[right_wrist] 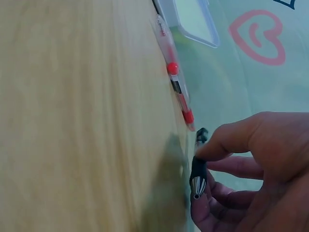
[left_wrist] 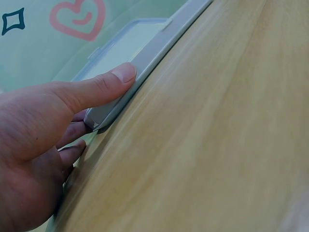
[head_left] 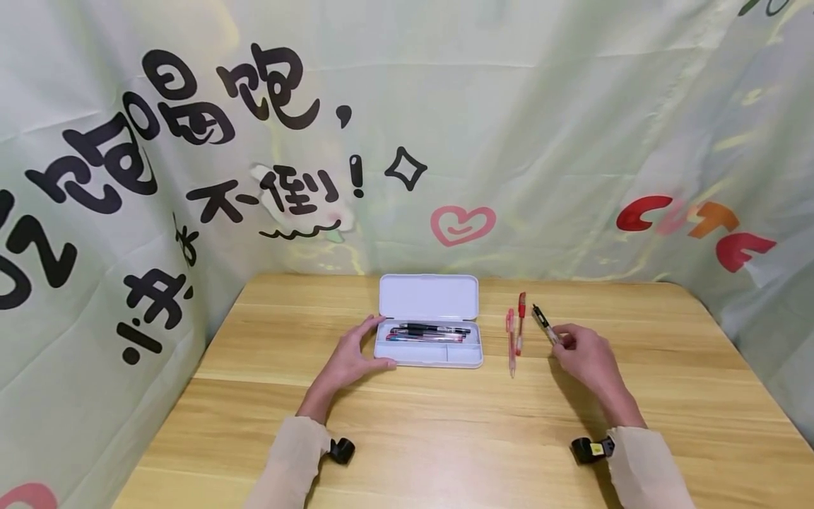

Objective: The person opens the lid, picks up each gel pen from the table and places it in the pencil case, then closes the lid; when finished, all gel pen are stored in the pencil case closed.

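An open white pencil case (head_left: 464, 357) lies on the table with its lid (head_left: 429, 297) raised at the back. Several pens (head_left: 426, 338) rest in its long compartment. My left hand (head_left: 353, 357) grips the case's left end, the thumb (left_wrist: 108, 87) against the front wall and the other fingers round the far side. Between thumb and fingers my right hand (head_left: 585, 353) pinches a black-and-clear pen (head_left: 543, 319), its metal tip (right_wrist: 198, 188) pointing back toward the wrist camera. Left of that hand lie a pink pen (head_left: 511, 343) and a red-capped pen (head_left: 521, 322).
The wooden table (head_left: 470, 438) reaches back to a pale green printed cloth (head_left: 547, 141), which also hangs along both sides. A small black wrist camera (head_left: 342, 450) sits at the left sleeve, another camera (head_left: 588, 450) at the right sleeve.
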The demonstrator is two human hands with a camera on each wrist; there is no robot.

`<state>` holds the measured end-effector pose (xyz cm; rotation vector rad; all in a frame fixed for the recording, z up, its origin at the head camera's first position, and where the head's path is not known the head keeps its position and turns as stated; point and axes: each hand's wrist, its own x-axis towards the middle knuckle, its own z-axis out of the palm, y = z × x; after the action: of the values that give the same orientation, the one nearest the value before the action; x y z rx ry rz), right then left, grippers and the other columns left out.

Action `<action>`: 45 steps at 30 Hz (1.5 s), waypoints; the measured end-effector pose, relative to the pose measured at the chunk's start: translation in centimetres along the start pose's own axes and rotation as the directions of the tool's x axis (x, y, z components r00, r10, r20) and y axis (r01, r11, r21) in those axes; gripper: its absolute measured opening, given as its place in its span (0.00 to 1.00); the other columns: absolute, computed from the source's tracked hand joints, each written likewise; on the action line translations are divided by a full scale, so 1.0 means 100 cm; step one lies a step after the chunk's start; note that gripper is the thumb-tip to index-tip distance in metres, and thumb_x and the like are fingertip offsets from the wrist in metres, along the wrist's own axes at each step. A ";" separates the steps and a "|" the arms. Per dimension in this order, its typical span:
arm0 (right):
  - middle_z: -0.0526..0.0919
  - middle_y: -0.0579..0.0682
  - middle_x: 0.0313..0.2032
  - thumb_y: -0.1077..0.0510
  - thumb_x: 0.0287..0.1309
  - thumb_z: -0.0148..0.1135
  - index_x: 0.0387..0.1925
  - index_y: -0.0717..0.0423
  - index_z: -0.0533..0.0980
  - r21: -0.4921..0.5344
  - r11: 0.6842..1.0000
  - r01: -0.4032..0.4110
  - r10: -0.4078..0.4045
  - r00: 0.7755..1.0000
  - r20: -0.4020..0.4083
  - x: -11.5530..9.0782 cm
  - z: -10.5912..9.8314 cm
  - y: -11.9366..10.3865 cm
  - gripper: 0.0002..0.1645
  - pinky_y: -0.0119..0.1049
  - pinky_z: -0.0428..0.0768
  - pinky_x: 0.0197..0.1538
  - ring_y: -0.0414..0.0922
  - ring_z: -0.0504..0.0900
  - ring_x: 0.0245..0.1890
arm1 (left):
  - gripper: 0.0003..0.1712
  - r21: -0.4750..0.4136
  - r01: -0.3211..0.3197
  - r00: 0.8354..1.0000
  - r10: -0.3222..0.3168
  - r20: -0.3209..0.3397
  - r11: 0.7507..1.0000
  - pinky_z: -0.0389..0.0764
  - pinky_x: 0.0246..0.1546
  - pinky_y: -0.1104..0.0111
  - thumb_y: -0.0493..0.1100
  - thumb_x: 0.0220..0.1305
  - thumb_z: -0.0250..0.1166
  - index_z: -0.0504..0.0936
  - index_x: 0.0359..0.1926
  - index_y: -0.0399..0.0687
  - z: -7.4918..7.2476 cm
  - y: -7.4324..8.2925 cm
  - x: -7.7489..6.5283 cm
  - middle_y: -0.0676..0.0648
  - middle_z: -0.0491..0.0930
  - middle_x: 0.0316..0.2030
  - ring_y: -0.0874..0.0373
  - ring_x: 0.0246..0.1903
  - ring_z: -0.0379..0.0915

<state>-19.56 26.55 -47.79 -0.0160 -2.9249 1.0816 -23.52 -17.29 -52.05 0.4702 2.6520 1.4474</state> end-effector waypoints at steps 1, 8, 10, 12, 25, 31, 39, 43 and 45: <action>0.84 0.60 0.38 0.65 0.65 0.58 0.59 0.72 0.76 0.011 1.000 -0.002 0.002 1.000 -0.011 0.000 0.000 0.000 0.22 0.35 0.76 0.26 0.46 0.80 0.30 | 0.55 -0.002 0.000 1.000 0.000 0.000 1.000 0.54 0.72 0.37 0.54 0.49 0.84 0.67 0.76 0.54 0.000 0.000 0.000 0.35 0.55 0.78 0.37 0.77 0.48; 0.83 0.60 0.41 0.66 0.66 0.60 0.53 0.69 0.80 0.128 0.991 0.044 -0.035 0.997 -0.068 0.002 0.004 -0.013 0.16 0.31 0.80 0.28 0.51 0.82 0.38 | 0.54 0.000 0.005 1.000 -0.005 0.001 1.000 0.53 0.72 0.35 0.53 0.50 0.83 0.67 0.76 0.54 0.000 0.001 0.002 0.35 0.53 0.78 0.36 0.76 0.48; 0.83 0.60 0.41 0.66 0.66 0.61 0.53 0.68 0.79 0.156 0.985 0.074 -0.064 0.996 -0.069 0.003 0.008 -0.018 0.15 0.31 0.80 0.31 0.53 0.82 0.40 | 0.54 0.000 0.001 1.000 -0.001 0.000 1.000 0.53 0.71 0.35 0.52 0.50 0.83 0.67 0.76 0.53 0.000 0.001 0.003 0.34 0.53 0.78 0.35 0.76 0.48; 0.83 0.60 0.41 0.66 0.67 0.61 0.52 0.68 0.79 0.166 0.980 0.110 -0.099 0.992 -0.076 0.004 0.012 -0.022 0.14 0.30 0.81 0.33 0.54 0.82 0.41 | 0.54 0.002 0.002 1.000 -0.002 -0.001 1.000 0.53 0.72 0.36 0.52 0.50 0.84 0.67 0.76 0.54 0.000 0.001 0.004 0.35 0.54 0.78 0.36 0.76 0.48; 0.87 0.56 0.39 0.68 0.65 0.66 0.47 0.63 0.85 0.215 0.959 0.186 -0.152 0.975 -0.163 0.008 0.045 -0.055 0.10 0.28 0.82 0.36 0.51 0.82 0.40 | 0.54 0.005 -0.001 1.000 0.001 -0.008 1.000 0.55 0.72 0.38 0.54 0.48 0.84 0.68 0.75 0.55 0.001 -0.001 0.005 0.35 0.55 0.78 0.37 0.76 0.49; 0.87 0.53 0.35 0.69 0.62 0.69 0.41 0.61 0.86 0.239 0.940 0.243 -0.197 0.960 -0.201 0.018 0.062 -0.075 0.07 0.31 0.81 0.36 0.48 0.83 0.37 | 0.55 0.000 0.025 1.000 -0.025 -0.001 1.000 0.54 0.73 0.41 0.54 0.48 0.84 0.68 0.75 0.57 -0.001 -0.002 0.003 0.39 0.54 0.78 0.41 0.77 0.48; 0.88 0.52 0.34 0.71 0.58 0.71 0.39 0.60 0.88 0.256 0.920 0.298 -0.263 0.951 -0.163 0.027 0.085 -0.097 0.08 0.33 0.80 0.35 0.48 0.84 0.35 | 0.56 -0.005 0.028 1.000 -0.028 0.000 1.000 0.52 0.73 0.40 0.53 0.47 0.85 0.67 0.76 0.56 0.001 -0.002 0.001 0.38 0.54 0.78 0.39 0.77 0.48; 0.89 0.49 0.34 0.68 0.58 0.73 0.37 0.56 0.88 0.220 0.937 0.272 -0.252 0.961 -0.117 0.030 0.097 -0.103 0.07 0.36 0.80 0.36 0.45 0.83 0.34 | 0.56 -0.005 0.025 1.000 -0.025 0.001 1.000 0.52 0.73 0.39 0.53 0.47 0.85 0.67 0.76 0.55 0.001 -0.002 0.000 0.38 0.54 0.78 0.39 0.77 0.48; 0.90 0.48 0.35 0.67 0.58 0.74 0.36 0.55 0.88 0.210 0.941 0.267 -0.250 0.963 -0.105 0.031 0.102 -0.105 0.06 0.39 0.81 0.39 0.45 0.84 0.35 | 0.56 -0.007 0.025 1.000 -0.025 0.003 1.000 0.51 0.73 0.39 0.53 0.47 0.85 0.67 0.76 0.55 0.001 -0.003 0.000 0.38 0.54 0.78 0.39 0.77 0.48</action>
<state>-22.90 12.02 -48.62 0.3141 -2.6246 1.3185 -23.60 -17.34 -52.32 0.4369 2.6398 1.4482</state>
